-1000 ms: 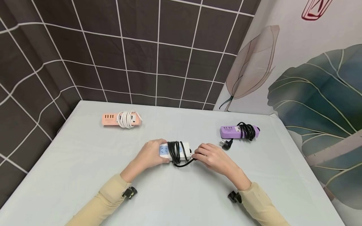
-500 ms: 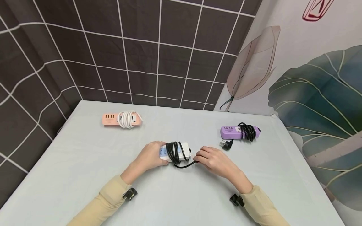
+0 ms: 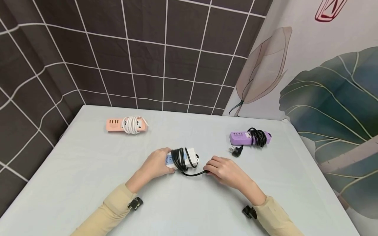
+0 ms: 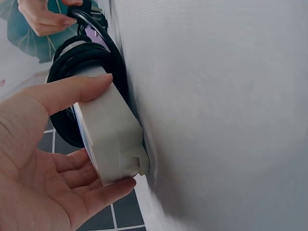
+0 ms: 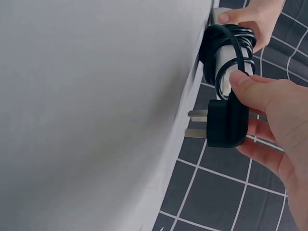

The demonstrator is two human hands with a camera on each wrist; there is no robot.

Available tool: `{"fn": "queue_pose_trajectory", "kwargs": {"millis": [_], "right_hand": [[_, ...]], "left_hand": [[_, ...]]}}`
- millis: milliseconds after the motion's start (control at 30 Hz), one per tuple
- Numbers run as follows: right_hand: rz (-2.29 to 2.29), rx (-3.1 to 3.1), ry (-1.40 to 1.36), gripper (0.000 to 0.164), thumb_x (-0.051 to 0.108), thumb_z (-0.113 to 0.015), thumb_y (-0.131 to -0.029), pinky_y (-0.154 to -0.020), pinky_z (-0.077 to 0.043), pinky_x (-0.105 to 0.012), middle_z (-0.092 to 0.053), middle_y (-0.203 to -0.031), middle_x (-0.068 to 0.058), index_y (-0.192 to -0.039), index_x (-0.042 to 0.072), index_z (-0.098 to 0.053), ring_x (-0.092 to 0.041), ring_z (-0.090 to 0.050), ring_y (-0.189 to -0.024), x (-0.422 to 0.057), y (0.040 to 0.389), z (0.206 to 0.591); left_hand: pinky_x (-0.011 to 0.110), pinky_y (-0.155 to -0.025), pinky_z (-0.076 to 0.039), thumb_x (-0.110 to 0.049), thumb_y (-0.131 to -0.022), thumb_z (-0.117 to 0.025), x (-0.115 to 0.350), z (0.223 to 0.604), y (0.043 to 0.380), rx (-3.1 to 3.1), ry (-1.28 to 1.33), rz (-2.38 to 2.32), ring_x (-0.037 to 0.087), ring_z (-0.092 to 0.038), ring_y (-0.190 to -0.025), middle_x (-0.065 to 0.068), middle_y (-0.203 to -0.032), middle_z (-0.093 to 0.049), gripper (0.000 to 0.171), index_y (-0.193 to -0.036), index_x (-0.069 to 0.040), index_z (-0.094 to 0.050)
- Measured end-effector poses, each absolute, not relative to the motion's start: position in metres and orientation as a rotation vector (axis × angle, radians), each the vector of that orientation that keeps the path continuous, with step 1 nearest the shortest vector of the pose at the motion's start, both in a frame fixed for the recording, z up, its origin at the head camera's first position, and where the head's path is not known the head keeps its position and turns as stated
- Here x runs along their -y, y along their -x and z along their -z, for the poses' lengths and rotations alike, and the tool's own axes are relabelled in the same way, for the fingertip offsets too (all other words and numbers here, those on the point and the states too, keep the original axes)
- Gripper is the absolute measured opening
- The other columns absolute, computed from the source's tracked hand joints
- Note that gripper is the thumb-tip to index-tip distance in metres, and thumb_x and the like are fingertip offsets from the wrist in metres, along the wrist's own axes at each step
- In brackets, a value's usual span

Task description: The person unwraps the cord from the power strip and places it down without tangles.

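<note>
The left hand [image 3: 156,163] is gripping a white plastic power strip [image 4: 113,130]; right of it, the right hand [image 3: 222,170] is pinching its black plug [image 5: 224,126], apparently handling cord [image 3: 193,175], probably needing steadiness next.

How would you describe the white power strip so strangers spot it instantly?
Find the pale table, then the left hand near its middle. That hand grips the white power strip, wrapped in black cord. White, with a blue socket panel, it differs from the pink strip and purple strip behind.
</note>
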State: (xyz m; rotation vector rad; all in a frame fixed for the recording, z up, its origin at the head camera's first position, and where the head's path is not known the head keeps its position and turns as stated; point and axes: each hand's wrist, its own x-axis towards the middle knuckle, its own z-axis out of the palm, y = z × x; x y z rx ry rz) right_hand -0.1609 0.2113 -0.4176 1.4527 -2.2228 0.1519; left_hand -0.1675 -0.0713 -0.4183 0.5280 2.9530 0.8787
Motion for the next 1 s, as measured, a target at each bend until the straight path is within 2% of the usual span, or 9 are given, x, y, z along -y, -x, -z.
{"fn": "queue_pose_trajectory", "kwargs": {"millis": [367, 1000], "right_hand": [[-0.156, 2.255, -1.461, 0.022, 0.014, -0.080, -0.073, -0.071, -0.052, -0.021, -0.067, -0.084, 0.005, -0.092, 0.012, -0.069, -0.009, -0.061, -0.078, -0.2134, 0.1629, 0.4197], [-0.138, 2.253, -1.475, 0.022, 0.012, -0.080, -0.073, -0.071, -0.052, -0.021, -0.067, -0.084, 0.006, -0.093, 0.015, -0.071, -0.009, -0.060, -0.079, -0.2148, 0.1648, 0.4203]], "left_hand": [[0.038, -0.075, -0.053, -0.019, -0.059, -0.088, 0.0704, 0.4183, 0.1682, -2.931, -0.506, -0.871, 0.021, -0.061, -0.078, 0.012, -0.094, -0.067, 0.070, -0.117, 0.004, -0.057], [0.039, -0.076, -0.053, -0.020, -0.057, -0.089, 0.0699, 0.4193, 0.1668, -2.947, -0.479, -0.870, 0.023, -0.063, -0.080, 0.015, -0.097, -0.069, 0.075, -0.120, 0.005, -0.058]]}}
